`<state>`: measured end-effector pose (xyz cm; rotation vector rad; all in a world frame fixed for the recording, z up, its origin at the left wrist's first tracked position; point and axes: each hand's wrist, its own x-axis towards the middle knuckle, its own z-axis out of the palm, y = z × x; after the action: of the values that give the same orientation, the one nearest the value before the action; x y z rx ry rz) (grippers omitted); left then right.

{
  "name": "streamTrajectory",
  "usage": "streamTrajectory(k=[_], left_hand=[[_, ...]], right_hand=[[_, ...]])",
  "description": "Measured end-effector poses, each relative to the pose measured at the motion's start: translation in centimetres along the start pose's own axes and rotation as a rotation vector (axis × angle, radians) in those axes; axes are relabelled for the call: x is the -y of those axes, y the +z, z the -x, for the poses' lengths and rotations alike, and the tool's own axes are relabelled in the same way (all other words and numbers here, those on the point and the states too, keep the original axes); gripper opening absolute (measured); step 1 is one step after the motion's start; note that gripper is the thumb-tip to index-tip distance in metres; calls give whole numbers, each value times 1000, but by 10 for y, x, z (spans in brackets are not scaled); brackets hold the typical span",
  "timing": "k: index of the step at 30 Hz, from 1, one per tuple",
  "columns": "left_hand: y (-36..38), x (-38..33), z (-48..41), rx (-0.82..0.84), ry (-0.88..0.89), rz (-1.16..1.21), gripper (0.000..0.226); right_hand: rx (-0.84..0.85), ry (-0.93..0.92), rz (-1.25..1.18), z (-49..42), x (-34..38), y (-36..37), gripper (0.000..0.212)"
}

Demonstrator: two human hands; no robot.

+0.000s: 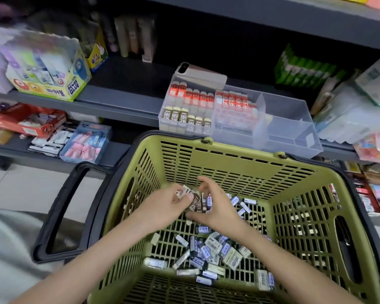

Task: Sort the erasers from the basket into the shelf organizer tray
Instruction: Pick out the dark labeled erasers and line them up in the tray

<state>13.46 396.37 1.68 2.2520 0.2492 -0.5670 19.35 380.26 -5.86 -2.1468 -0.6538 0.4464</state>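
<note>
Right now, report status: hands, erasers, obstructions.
Left hand pinches a white-sleeved eraser, right hand grips brown 2B erasers, both inside basket. Many loose erasers on basket floor. Organizer tray path clear.

erasers (208,249) in basket (228,154), organizer tray (294,128) on shelf (123,99) behind

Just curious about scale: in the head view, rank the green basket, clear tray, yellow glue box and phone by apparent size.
1. green basket (nearest the camera, which inflates it)
2. clear tray
3. yellow glue box
4. phone
</note>
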Motion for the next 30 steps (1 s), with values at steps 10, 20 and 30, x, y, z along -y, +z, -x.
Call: streamTrajectory(k=[10, 20, 30], left_hand=[[-14, -1, -11, -126, -272, 907, 15], [-25, 7, -15, -181, -258, 1111, 16], [-26, 4, -15, -197, -208, 1089, 13]], right_hand=[[34, 146, 444, -2, -29, 2, 75], [-32, 268, 785, 2, -56, 68, 107], [-51, 119, 678, 8, -67, 75, 80]])
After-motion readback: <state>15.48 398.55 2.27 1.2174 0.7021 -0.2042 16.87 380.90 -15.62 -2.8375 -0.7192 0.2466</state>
